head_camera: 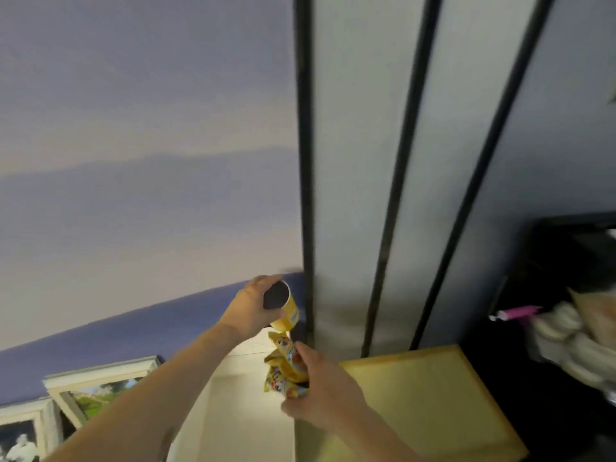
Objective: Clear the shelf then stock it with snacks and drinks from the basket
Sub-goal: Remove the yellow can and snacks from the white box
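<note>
two bare hands in view, both busy. left hand (251, 306) wraps one yellow can (283, 310), tilted, its dark round end facing the camera, held up near the wall. right hand (321, 388) is closed around yellow snack packets (286, 368), a bunch hanging just below the can; looks like two or three, blur makes the count unsure. both sit over one white surface (233, 411), with one yellow board (416, 395) just to its right. three dark vertical bars (305, 161) run up a pale panel behind the hands. two framed pictures (100, 388) lean at near left against the purple wall (100, 345). dark shelf (566, 295) at far right holds pale bundles and one pink item (518, 311), too blurred to name.
</note>
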`<action>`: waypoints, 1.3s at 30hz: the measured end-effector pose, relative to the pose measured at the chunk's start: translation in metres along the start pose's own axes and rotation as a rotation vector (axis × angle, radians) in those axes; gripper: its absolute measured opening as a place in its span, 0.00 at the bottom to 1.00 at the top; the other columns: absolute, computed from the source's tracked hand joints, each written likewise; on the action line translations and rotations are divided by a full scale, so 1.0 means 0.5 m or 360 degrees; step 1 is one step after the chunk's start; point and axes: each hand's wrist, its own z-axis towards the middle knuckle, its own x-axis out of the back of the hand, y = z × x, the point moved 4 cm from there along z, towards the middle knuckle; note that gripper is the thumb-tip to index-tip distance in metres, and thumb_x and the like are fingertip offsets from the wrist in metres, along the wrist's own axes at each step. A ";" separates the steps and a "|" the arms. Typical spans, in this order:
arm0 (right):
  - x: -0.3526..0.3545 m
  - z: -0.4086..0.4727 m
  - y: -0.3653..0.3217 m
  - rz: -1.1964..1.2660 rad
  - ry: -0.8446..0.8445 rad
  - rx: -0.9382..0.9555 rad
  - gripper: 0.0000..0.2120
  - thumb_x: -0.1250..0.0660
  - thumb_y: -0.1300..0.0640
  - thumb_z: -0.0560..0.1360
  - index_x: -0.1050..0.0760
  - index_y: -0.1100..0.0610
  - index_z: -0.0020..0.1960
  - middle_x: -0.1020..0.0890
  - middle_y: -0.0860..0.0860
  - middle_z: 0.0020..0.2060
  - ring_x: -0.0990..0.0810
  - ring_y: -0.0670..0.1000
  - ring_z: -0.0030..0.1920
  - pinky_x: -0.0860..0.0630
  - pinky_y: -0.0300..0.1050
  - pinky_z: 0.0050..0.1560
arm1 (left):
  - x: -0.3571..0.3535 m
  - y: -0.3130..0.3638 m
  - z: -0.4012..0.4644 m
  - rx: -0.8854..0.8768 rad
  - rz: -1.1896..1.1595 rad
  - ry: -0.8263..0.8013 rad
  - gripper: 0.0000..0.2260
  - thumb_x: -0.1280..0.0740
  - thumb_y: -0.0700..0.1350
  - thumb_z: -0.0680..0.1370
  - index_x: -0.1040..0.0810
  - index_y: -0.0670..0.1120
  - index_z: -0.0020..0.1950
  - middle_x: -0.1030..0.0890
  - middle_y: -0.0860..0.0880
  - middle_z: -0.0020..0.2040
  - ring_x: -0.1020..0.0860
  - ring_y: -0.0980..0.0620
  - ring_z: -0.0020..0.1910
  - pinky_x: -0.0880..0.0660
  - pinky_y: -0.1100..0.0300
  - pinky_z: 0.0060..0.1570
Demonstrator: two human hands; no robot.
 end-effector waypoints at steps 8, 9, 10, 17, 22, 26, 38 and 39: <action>0.240 -0.296 0.311 0.0158 0.0499 -0.0463 0.43 0.31 0.39 0.62 0.45 0.41 0.73 0.30 0.44 0.63 0.26 0.51 0.60 0.26 0.46 0.56 | -0.247 0.414 0.027 -0.0458 -0.0012 -0.0382 0.33 0.24 0.43 0.69 0.31 0.49 0.71 0.29 0.48 0.67 0.29 0.51 0.64 0.36 0.64 0.62; 0.259 -0.348 0.359 0.0156 0.0536 -0.0568 0.44 0.31 0.39 0.64 0.47 0.41 0.74 0.32 0.45 0.65 0.27 0.51 0.62 0.26 0.46 0.57 | -0.299 0.467 0.015 -0.0509 -0.0018 -0.0455 0.33 0.24 0.45 0.68 0.31 0.49 0.71 0.29 0.48 0.67 0.30 0.52 0.63 0.36 0.64 0.61; 0.274 -0.404 0.407 0.0155 0.0585 -0.0673 0.44 0.30 0.40 0.65 0.48 0.41 0.75 0.32 0.45 0.66 0.27 0.51 0.63 0.27 0.47 0.56 | -0.353 0.518 -0.003 -0.0572 -0.0017 -0.0529 0.34 0.25 0.50 0.66 0.31 0.50 0.71 0.28 0.49 0.67 0.30 0.52 0.63 0.36 0.63 0.61; 0.237 -0.787 0.751 0.0305 0.0754 -0.1409 0.43 0.30 0.38 0.64 0.45 0.42 0.75 0.27 0.48 0.62 0.24 0.52 0.59 0.26 0.45 0.49 | -0.784 0.771 -0.199 -0.0889 -0.0078 -0.1138 0.35 0.25 0.52 0.67 0.33 0.55 0.71 0.32 0.53 0.68 0.34 0.54 0.68 0.37 0.58 0.67; 0.159 -0.958 0.960 0.0602 0.0904 -0.1765 0.51 0.32 0.32 0.56 0.45 0.42 0.75 0.33 0.47 0.70 0.31 0.52 0.69 0.29 0.45 0.63 | -1.061 0.851 -0.343 -0.0992 -0.0120 -0.1436 0.33 0.25 0.48 0.67 0.33 0.55 0.70 0.33 0.57 0.66 0.33 0.59 0.67 0.40 0.69 0.64; 0.142 -1.026 1.084 0.0579 0.1097 -0.1866 0.45 0.31 0.36 0.64 0.47 0.40 0.76 0.34 0.45 0.69 0.27 0.48 0.64 0.28 0.42 0.57 | -1.225 0.891 -0.412 -0.0943 -0.0167 -0.1507 0.32 0.26 0.45 0.69 0.33 0.55 0.71 0.33 0.58 0.67 0.33 0.60 0.66 0.38 0.67 0.65; -0.033 -1.013 1.382 0.0582 0.1206 -0.1976 0.45 0.33 0.36 0.63 0.48 0.41 0.76 0.30 0.44 0.64 0.28 0.46 0.58 0.26 0.41 0.51 | -1.587 0.792 -0.480 -0.0825 -0.0105 -0.1481 0.32 0.27 0.43 0.71 0.35 0.53 0.72 0.35 0.55 0.70 0.36 0.62 0.63 0.37 0.65 0.65; -0.047 -1.004 1.398 0.0576 0.1204 -0.1974 0.46 0.33 0.35 0.64 0.48 0.41 0.76 0.31 0.44 0.65 0.28 0.47 0.59 0.26 0.41 0.52 | -1.606 0.780 -0.482 -0.0823 -0.0088 -0.1468 0.32 0.27 0.43 0.71 0.35 0.52 0.72 0.35 0.55 0.70 0.37 0.62 0.63 0.37 0.65 0.66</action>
